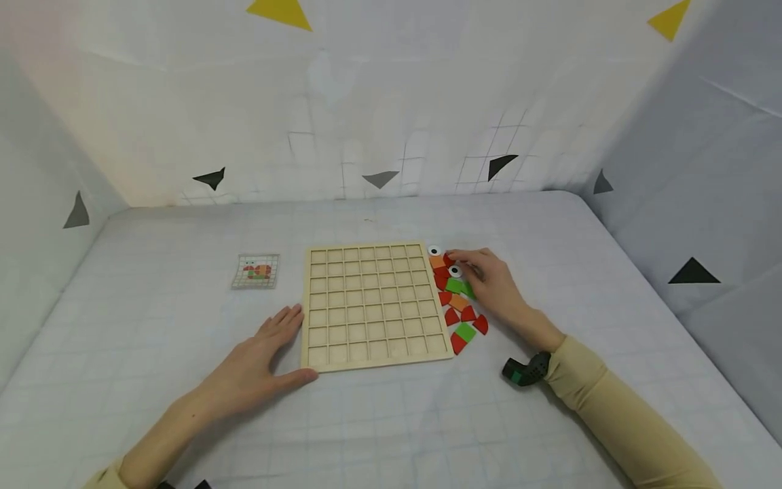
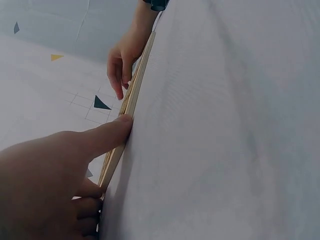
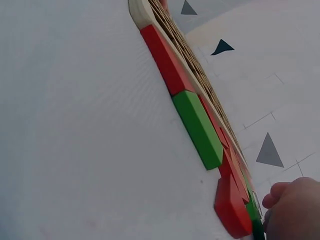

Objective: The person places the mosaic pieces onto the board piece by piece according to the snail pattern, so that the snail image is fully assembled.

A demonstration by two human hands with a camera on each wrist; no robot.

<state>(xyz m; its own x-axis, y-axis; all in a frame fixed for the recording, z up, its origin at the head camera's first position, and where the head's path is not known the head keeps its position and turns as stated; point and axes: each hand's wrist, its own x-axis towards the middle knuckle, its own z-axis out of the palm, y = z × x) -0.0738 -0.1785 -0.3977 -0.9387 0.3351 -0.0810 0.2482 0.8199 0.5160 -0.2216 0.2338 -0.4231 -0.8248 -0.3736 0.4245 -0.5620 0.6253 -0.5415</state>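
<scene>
A pale wooden grid board [image 1: 377, 303] lies flat, its square cells bare. My left hand [image 1: 263, 360] rests at its near left corner, fingers extended along the left side; the thumb [image 2: 112, 134] touches the near edge. Beyond the board's right side, my right hand [image 1: 491, 278] reaches over loose pieces, index fingertip at a red quarter-round piece [image 1: 449, 260]. Between index finger and thumb shows a white eye disc [image 1: 455, 271]. Another eye disc [image 1: 434, 250] lies near the far right corner. The right thumb tip is near a green piece [image 1: 469, 291].
A small pattern card [image 1: 255, 272] with a coloured figure lies left of the board. More red, orange and green pieces, including a green block [image 1: 466, 332] and an orange block [image 1: 458, 303], trail along the board's right edge. White cloth walls stand behind and at both sides.
</scene>
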